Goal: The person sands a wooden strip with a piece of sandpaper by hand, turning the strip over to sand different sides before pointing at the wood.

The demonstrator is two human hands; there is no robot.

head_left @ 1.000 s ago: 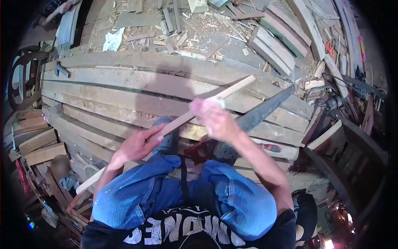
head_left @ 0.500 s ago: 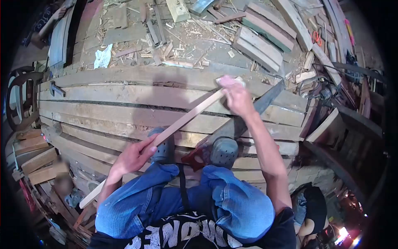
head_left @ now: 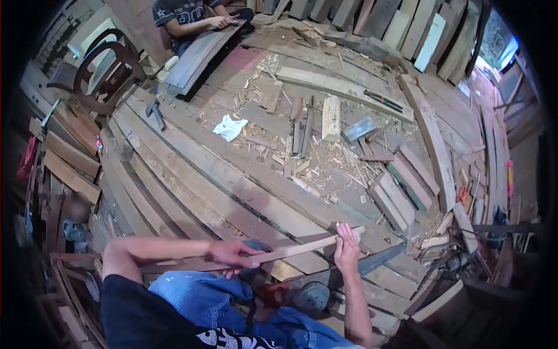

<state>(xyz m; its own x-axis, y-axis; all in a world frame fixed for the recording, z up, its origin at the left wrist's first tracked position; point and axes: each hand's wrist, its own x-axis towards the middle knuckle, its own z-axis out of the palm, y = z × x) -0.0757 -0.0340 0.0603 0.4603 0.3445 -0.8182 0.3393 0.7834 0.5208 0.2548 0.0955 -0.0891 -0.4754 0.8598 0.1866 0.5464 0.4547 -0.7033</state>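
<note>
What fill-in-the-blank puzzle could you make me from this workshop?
1. The left hand grips a thin strip made of ____.
2. The saw has a handle coloured ____.
3. The crumpled rag is coloured ____.
4. Of rag and saw, the one nearer the hammer is the ____.

Missing words: wood; red; white; rag.

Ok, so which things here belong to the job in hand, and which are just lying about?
In the job:
Wooden strip, gripped by the left hand
Pale pad, mostly hidden by the right hand near the strip's far end

Lying about, it seems:
Saw, beside a shoe
Hammer
White cloth
</note>
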